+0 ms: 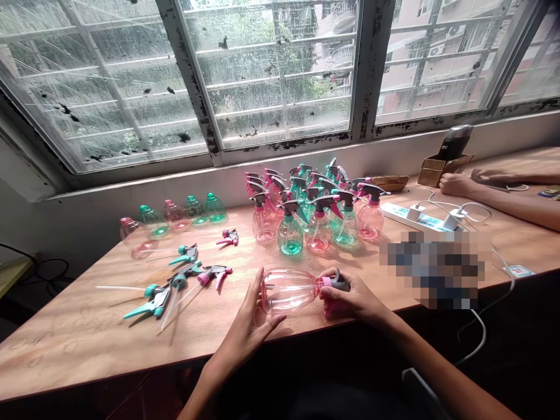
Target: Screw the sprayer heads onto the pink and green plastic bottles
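A clear pink spray bottle [289, 289] lies on its side near the front edge of the wooden table [87, 332]. My left hand [251, 324] cups the bottle's base, fingers curled round it. My right hand [350, 300] is closed on the grey and pink trigger head [338, 284] at the bottle's neck. Loose trigger heads with dip tubes [175, 286] lie to the left. Further left stand several empty bottles [175, 217] without heads. Behind my hands stands a cluster of finished spray bottles [315, 213], pink and green.
Another person's forearms [490, 195] rest on the table at the far right. A white power strip [413, 217] with cables lies near them, a cardboard holder with a device [446, 160] behind. Barred windows [280, 76] run along the back.
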A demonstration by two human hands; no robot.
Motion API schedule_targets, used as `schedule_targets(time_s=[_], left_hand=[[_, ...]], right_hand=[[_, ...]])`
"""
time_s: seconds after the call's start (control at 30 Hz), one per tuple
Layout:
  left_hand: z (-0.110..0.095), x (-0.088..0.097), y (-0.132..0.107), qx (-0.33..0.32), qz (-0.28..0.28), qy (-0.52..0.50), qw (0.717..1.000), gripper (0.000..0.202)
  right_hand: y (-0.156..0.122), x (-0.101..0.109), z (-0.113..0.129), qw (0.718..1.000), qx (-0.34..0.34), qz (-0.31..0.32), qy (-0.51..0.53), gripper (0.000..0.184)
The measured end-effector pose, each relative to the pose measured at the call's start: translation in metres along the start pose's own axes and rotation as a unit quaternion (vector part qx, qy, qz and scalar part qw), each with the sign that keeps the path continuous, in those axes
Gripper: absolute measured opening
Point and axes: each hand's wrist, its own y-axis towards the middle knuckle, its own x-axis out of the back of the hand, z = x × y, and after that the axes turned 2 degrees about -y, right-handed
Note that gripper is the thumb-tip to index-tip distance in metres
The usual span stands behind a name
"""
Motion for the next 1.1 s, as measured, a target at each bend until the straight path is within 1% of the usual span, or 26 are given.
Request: schedule_targets(time_s=[0.1,0.2,0.27,0.33,0.43,0.53,0.7,0.77,0.87,0.97,1.1], left_hand=[[-0.005,-0.001,-0.001,0.022,0.004,-0.018,1.0,0.1],[-0.016,-0.001,-0.001,0.046,0.014,-0.045,0.998,0.095],[-0.02,-0.001,-0.001,0.048,0.018,-0.036,0.998,0.094],[-0.018,0.0,0.0,0.033,0.013,-0.02,0.999,0.095],[-0.009,0.001,0.0,0.011,0.012,-0.022,1.0,0.095],[-0.005,0.001,0.001,0.014,0.017,-0.017,1.0,0.095],[-0.012,0.001,-0.002,0.031,0.036,-0.06,0.997,0.104],[-0.015,0.001,-0.004,0.032,0.038,-0.059,0.997,0.101],[-0.016,0.001,-0.004,0.02,0.031,-0.026,0.999,0.097],[-0.01,0.001,-0.003,0.003,0.013,0.005,1.0,0.093],[-0.003,0.001,-0.002,0.011,0.02,-0.012,1.0,0.094]], right_hand=[[0.0,0.0,0.0,1.0,-0.001,0.0,0.003,0.045],[0.0,0.0,0.0,1.0,-0.002,0.002,-0.003,0.043],[0.0,0.0,0.0,1.0,-0.001,0.001,-0.005,0.043],[0.001,0.0,0.0,1.0,0.0,0.0,-0.001,0.044],[0.002,0.001,-0.001,1.0,0.0,-0.002,0.006,0.044],[0.002,0.001,-0.001,1.0,-0.002,-0.001,0.01,0.044],[0.0,0.0,0.0,1.0,-0.006,0.002,0.008,0.043],[-0.001,0.0,0.0,1.0,-0.006,0.002,0.007,0.043],[-0.001,0.0,0.0,1.0,-0.005,0.004,0.004,0.042],[-0.001,0.0,0.0,1.0,-0.006,0.004,0.003,0.044],[-0.001,0.0,0.0,1.0,-0.008,-0.002,0.009,0.044]])
